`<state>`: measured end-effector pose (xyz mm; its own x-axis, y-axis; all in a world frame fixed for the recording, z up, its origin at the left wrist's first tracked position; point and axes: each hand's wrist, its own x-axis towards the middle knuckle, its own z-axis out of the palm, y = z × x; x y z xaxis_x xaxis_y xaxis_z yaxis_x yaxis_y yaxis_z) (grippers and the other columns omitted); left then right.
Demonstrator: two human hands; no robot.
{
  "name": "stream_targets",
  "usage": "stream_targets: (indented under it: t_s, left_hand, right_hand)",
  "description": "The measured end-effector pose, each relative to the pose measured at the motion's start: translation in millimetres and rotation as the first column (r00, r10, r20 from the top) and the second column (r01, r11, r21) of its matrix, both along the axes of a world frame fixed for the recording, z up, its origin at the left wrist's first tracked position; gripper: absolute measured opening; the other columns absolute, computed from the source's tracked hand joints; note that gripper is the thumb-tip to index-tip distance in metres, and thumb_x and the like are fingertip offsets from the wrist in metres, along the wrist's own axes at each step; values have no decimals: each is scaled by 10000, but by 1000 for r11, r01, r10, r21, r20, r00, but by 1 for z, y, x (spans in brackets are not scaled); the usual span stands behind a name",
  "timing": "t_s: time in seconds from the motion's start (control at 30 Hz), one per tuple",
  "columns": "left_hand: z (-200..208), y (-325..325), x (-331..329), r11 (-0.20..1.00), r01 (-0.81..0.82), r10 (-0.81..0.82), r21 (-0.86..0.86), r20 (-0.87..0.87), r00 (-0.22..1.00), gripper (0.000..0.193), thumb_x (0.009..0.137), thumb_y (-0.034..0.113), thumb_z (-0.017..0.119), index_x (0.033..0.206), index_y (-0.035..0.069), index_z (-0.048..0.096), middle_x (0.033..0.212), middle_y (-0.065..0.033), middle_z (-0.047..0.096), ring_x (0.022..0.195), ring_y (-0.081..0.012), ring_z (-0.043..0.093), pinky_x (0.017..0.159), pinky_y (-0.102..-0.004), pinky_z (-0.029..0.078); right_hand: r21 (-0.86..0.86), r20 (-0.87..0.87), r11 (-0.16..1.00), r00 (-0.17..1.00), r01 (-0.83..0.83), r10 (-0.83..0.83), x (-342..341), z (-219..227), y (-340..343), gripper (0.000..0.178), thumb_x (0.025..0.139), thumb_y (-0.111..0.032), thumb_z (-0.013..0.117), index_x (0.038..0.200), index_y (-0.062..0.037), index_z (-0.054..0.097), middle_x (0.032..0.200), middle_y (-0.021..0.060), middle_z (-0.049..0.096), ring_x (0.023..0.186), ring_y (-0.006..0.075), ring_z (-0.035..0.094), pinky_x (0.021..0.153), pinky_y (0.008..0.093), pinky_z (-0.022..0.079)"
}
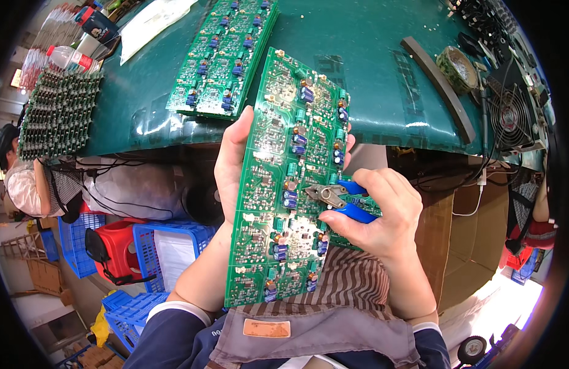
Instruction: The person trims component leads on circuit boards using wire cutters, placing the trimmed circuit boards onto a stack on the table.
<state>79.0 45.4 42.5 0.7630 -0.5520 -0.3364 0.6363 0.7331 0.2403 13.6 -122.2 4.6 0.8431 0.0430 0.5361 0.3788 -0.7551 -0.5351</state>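
Note:
A long green circuit board panel (256, 190) is tilted up in front of me, with blue cylindrical capacitors and small parts set in rows. My left hand (231, 169) grips its left edge, the thumb at the side and fingertips showing past the right edge. In my right hand (392, 215) is a pair of small cutters (358, 213) with blue handles. Their metal jaws lie over the middle of the panel, beside a blue capacitor; whether they touch a part I cannot tell. Part of another green board (349, 237) shows beneath my right hand.
On the green table (370, 61) lies a stack of similar panels (220, 55). Many boards stand in a block (60, 117) at left, near a plastic bottle (69, 57). At right are a dark curved bar (438, 89), a tape roll (456, 69) and a fan (510, 111). Blue crates (143, 246) stand below.

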Motion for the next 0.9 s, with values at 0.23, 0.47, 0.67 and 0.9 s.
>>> stream_targets:
  t_s: [0.23,0.47,0.67,0.9]
  left_hand:
    - [-2,-1,2,999,-32,32,6,37,999,661,973,516,464,1357,-20,507,1241,-223,615,1111,-373,630,978,-494,527]
    - [-4,-2,1,1000,-8,7,13,47,999,665,977,515,455,1357,-28,503,1239,-221,618,1111,-365,634,972,-491,532]
    - [-5,0,6,999,-30,29,27,60,998,653,982,509,451,1347,-28,515,1211,-225,632,1079,-359,648,944,-481,548]
    - [-4,-3,5,999,-50,50,17,47,998,660,979,514,458,1334,-38,521,1197,-228,638,1053,-356,657,943,-482,545]
  right_hand:
    - [-74,52,997,999,-5,9,7,8,1,536,633,-460,877,893,-51,648,766,74,620,672,270,584,645,369,456]
    - [1,-16,1000,1000,-4,4,0,1,2,548,555,-425,918,892,-75,665,724,16,578,653,217,568,601,341,429]
    - [-46,-13,999,1000,-11,10,2,6,2,550,600,-436,893,918,-59,650,782,53,603,710,257,578,664,368,441]
    - [-36,-35,999,999,-14,12,3,5,2,546,634,-446,872,928,-48,641,819,78,626,747,288,589,707,388,456]
